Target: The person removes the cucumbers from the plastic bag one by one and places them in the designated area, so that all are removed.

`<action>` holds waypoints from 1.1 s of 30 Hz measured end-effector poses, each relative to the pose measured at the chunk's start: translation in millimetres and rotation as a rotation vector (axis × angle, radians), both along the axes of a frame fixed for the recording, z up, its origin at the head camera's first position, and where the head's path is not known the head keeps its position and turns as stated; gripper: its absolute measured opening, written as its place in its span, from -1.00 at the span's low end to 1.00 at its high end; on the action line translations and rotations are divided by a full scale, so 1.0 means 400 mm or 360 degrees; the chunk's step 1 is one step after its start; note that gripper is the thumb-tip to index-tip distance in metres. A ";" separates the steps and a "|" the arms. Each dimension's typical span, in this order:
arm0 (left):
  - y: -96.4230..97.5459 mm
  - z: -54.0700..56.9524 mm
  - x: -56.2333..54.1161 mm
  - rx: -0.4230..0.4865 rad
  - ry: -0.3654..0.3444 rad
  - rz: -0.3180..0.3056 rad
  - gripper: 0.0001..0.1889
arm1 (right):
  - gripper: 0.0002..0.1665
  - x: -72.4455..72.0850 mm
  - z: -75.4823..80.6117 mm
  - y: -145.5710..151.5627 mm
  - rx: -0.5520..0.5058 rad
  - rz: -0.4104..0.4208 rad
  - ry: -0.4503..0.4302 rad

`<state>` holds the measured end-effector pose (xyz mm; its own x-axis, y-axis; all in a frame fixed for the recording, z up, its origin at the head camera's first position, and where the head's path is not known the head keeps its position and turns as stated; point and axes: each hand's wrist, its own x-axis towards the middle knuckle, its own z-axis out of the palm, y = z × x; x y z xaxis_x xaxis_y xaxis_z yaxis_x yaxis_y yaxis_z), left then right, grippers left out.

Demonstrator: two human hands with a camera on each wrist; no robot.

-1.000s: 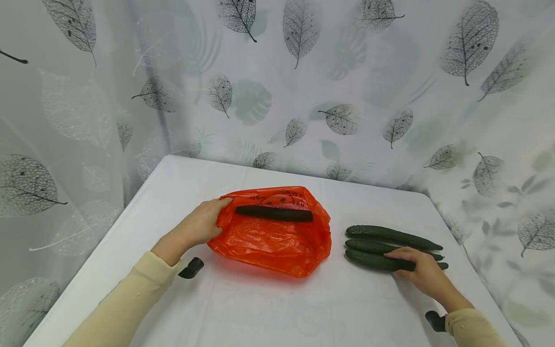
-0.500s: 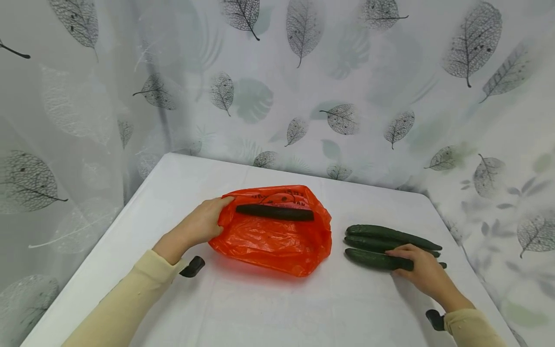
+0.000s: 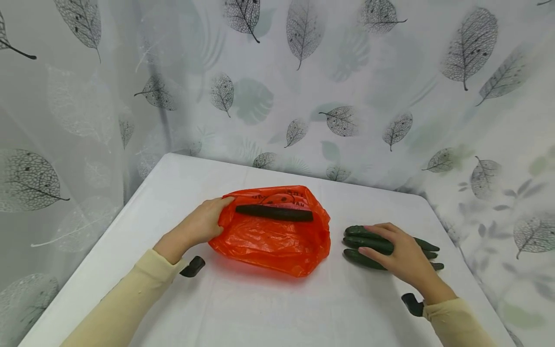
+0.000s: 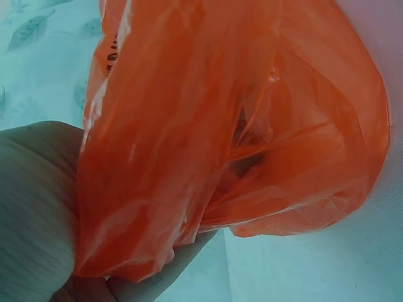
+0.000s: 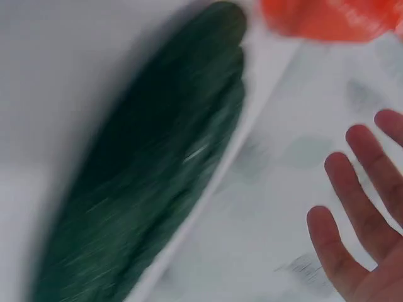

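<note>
An orange-red plastic bag [image 3: 269,248] lies on the table with its mouth spread wide, and a dark green cucumber [image 3: 275,212] rests inside. My left hand [image 3: 199,224] grips the bag's left rim; in the left wrist view, the folded plastic [image 4: 157,138] hangs between thumb and fingers. To the right, three cucumbers lie side by side: a far one [image 3: 356,231], a middle one [image 3: 368,244] and a near one [image 3: 362,259]. Over them is my right hand [image 3: 403,258], holding nothing. The right wrist view shows its fingers [image 5: 356,195] spread apart, beside blurred cucumbers [image 5: 151,151].
The white table [image 3: 277,308] ends at a back edge just before a leaf-patterned curtain [image 3: 269,96]. A stretch of table separates the bag from the three cucumbers. Black camera mounts [image 3: 192,266] stick out at both wrists.
My right hand has let go of the near cucumber and moved up and left over the group, its fingers now extended. The left hand and the bag have stayed in place.
</note>
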<state>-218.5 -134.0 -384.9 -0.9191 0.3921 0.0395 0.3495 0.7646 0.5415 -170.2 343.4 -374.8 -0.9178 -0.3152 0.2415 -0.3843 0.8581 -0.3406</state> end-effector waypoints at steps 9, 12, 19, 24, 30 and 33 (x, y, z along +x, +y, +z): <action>0.001 -0.006 0.001 0.0000 -0.0007 -0.0009 -0.24 | -0.21 -0.023 0.060 -0.210 0.0089 0.0204 0.0259; 0.002 -0.007 0.001 0.0002 0.0003 -0.0015 -0.24 | -0.21 -0.029 0.070 -0.276 0.0132 0.0286 0.0297; 0.002 -0.009 0.000 0.0013 0.0005 -0.0016 -0.25 | -0.12 -0.045 0.084 -0.415 0.0111 0.0470 0.0223; 0.000 -0.015 0.001 0.0030 0.0012 -0.0009 -0.26 | -0.04 -0.063 0.104 -0.485 -0.0125 0.0512 0.0018; 0.000 -0.009 0.000 0.0023 0.0015 -0.0013 -0.25 | -0.11 -0.099 0.114 -0.529 -0.0712 0.0519 -0.0279; 0.002 -0.002 -0.006 0.0011 0.0010 -0.0028 -0.24 | -0.20 -0.121 0.111 -0.543 -0.1032 0.0502 -0.0436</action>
